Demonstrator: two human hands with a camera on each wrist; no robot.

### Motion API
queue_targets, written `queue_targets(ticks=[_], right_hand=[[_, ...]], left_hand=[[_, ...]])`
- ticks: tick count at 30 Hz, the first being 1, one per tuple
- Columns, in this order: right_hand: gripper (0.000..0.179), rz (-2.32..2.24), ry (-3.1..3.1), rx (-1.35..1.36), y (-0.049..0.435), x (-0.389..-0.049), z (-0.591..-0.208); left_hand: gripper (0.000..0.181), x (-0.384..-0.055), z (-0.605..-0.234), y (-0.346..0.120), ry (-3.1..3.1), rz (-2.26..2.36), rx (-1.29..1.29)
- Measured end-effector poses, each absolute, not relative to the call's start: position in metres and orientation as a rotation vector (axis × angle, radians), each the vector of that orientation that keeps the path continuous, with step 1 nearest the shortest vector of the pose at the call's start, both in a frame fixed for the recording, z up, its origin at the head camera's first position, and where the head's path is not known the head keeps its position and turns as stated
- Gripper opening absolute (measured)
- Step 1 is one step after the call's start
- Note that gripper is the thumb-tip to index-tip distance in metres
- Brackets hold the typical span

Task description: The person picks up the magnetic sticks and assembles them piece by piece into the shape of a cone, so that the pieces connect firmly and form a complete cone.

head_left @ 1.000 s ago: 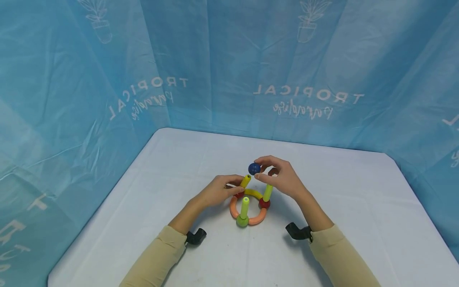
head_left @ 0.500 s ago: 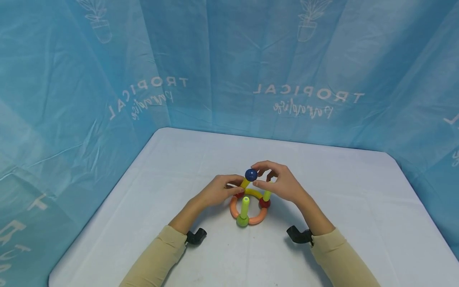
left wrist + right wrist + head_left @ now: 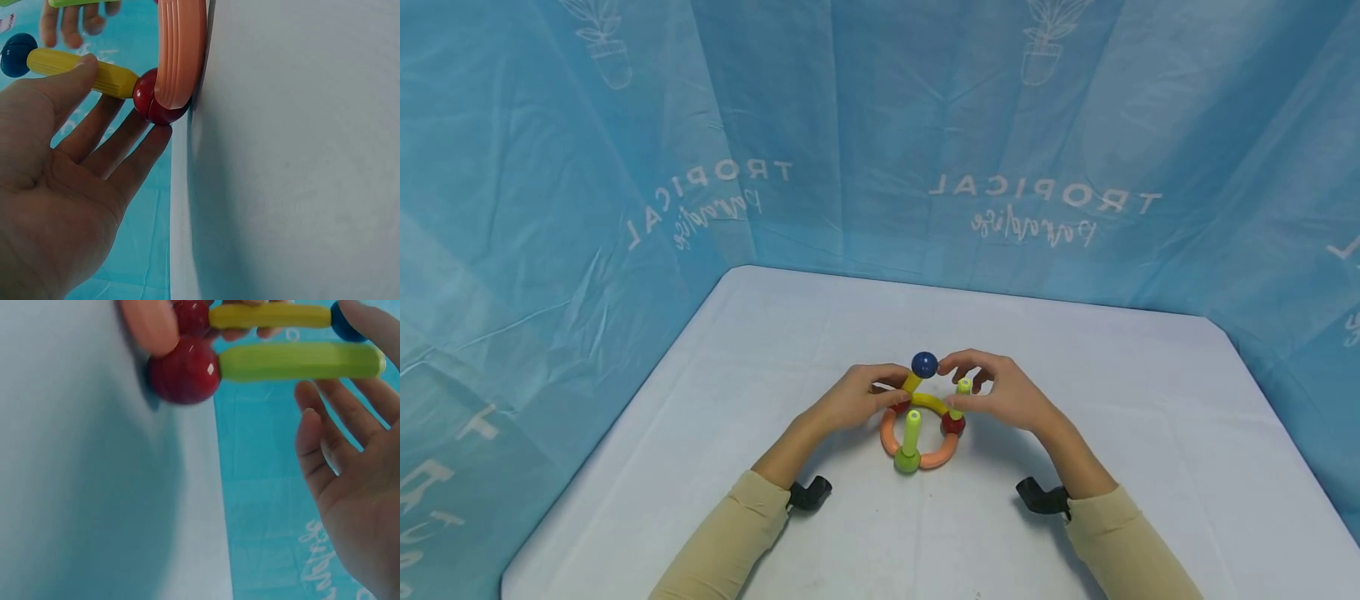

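A ring of curved sticks and balls, from a magnetic building set, lies on the table. My left hand (image 3: 859,397) pinches a yellow stick (image 3: 115,80) that rises from a red ball (image 3: 145,92) at the ring's far left. A dark blue ball (image 3: 924,364) sits on that stick's top end. My right hand (image 3: 1006,393), its fingers spread and slightly bent, is around a light green stick (image 3: 294,362) without gripping it. That stick stands on the right red ball (image 3: 187,372). Another light green stick (image 3: 912,432) stands on the green ball (image 3: 907,462) in front.
Orange curved pieces (image 3: 938,457) and a yellow curved piece (image 3: 931,403) join the balls into the ring. The white table (image 3: 1075,367) extends around it, with blue printed curtains (image 3: 895,125) behind and at the sides. Black wrist cameras (image 3: 1043,497) sit by the cuffs.
My right hand has brought the blue ball down onto the yellow stick's top, let go, and drawn back to the right. My left hand has stayed in place.
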State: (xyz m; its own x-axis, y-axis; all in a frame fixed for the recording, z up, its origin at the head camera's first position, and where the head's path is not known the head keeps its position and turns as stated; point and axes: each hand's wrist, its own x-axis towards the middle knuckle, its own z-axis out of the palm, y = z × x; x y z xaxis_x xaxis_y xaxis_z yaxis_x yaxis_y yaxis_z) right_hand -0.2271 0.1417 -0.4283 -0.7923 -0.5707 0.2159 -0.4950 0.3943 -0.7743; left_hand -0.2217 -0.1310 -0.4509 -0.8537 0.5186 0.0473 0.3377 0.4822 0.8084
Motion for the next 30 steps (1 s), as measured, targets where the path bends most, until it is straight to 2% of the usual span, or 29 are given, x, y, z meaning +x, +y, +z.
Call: queue_targets(ticks=[9,17,30], right_hand=[[0.04,-1.207,2.517,-0.924,0.155,-0.226,-0.437],[0.019,-1.178,2.525,-0.947,0.157,-0.229,-0.445],[0.024,-1.209,2.536,-0.967,0.144,-0.225,-0.447]], left_hand=[[0.033,-0.222,-0.453,-0.131,2.548,1.281,0.736],[0.034,-0.224,-0.455,-0.13,2.55,1.27,0.732],[0.033,-0.224,-0.454,-0.13,2.539,1.292,0.785]])
